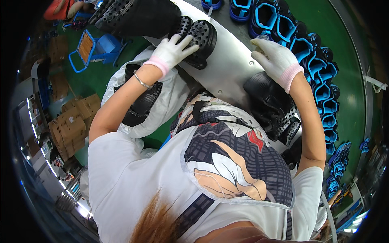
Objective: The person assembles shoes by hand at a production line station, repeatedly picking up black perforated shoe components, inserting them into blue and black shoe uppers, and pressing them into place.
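Observation:
My left hand (173, 52), in a white glove with a pink cuff, has its fingers spread at the near edge of a black clog (201, 35) with round holes. Its fingertips lie against or just over the clog; actual contact is hard to make out. Another black clog (183, 25) sits close beside it. My right hand (277, 60), gloved the same way, reaches over the metal table (231, 65) toward a row of black-and-blue shoes (265, 18). Its thumb and fingers are stretched out and apart, with nothing seen between them.
More black clogs (269, 97) are heaped against the table's near side, by my apron. At left, a white sack (115, 87) holds black footwear. A blue folding chair (87, 46) and cardboard boxes (67, 127) stand on the green floor. Shoes line the table's right edge.

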The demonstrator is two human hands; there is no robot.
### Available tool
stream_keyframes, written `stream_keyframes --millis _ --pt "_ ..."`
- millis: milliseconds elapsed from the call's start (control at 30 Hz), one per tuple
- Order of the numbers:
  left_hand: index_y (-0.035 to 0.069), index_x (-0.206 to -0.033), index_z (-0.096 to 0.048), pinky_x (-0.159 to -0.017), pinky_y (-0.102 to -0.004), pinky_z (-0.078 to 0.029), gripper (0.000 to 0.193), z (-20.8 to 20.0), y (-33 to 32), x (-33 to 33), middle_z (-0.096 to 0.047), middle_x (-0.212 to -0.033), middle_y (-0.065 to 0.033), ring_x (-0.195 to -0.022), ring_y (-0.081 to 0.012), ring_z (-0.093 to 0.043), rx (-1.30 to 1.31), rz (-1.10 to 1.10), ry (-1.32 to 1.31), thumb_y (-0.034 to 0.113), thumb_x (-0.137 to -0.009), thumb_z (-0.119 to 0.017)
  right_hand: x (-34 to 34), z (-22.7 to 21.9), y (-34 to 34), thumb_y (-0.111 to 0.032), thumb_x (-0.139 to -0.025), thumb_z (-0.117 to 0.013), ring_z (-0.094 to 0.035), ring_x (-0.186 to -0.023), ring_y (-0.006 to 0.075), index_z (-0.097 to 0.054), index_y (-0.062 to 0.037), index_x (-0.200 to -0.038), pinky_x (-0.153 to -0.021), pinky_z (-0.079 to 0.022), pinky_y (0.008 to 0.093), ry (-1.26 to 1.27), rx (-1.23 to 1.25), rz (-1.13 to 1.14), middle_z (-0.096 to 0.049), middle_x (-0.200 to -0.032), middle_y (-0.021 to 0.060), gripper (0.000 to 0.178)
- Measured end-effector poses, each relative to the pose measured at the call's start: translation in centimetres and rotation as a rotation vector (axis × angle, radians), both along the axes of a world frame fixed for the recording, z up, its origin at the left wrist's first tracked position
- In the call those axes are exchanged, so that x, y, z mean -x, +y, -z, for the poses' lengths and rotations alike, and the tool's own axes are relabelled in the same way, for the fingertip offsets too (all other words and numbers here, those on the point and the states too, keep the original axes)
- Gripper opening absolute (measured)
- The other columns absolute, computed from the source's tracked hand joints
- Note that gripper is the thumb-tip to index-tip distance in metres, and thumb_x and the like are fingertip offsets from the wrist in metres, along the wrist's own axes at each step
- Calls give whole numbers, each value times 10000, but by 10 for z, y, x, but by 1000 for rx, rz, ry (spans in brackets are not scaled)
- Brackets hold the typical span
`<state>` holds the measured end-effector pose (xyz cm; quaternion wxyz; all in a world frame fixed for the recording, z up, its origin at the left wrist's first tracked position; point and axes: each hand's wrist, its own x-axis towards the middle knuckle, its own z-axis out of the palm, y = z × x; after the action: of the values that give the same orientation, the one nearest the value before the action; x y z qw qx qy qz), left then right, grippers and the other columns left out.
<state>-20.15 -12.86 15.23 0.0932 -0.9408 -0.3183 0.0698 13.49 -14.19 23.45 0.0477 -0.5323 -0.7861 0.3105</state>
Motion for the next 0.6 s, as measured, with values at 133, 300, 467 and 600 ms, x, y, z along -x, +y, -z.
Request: stream_keyframes --millis 133,300,467,600 --pt "196 -1365 -477 -824 -382 -524 622 -13 -13 1 -518 -1220 -87 -1039 -288 -536 54 -35 35 76 -768 -604 -7 -3 -17 -273 -921 -521 -625 -966 355 -580 -22 -1178 -839 -497 408 -15 -19 14 -649 -1034 206 363" --pt "82 -1406 -410 -887 -398 -492 813 -94 -49 -17 -534 -1111 -171 -1010 -360 -549 376 -428 -462 146 -669 -749 -1 -6 -35 -261 -900 -592 -654 -899 313 -581 -30 -1206 -787 -516 370 94 -14 -48 -653 -1033 177 384" --pt "-11 -1285 -456 -947 -328 -467 668 -79 -42 -76 -615 -1107 -115 -1034 -199 -596 781 -698 -1280 295 -783 -772 49 -22 -47 -260 -845 -707 -655 -1038 236 -400 6 -1380 -903 -512 322 650 71 190 -655 -1128 163 671" --pt "-25 -1230 -495 -880 -261 -476 418 -82 -18 -121 -602 -1104 -50 -992 -115 -581 1445 -548 -1863 247 -938 -618 30 7 -19 -384 -842 -674 -659 -869 211 -509 14 -1249 -795 -519 308 824 94 358 -668 -1014 127 593"
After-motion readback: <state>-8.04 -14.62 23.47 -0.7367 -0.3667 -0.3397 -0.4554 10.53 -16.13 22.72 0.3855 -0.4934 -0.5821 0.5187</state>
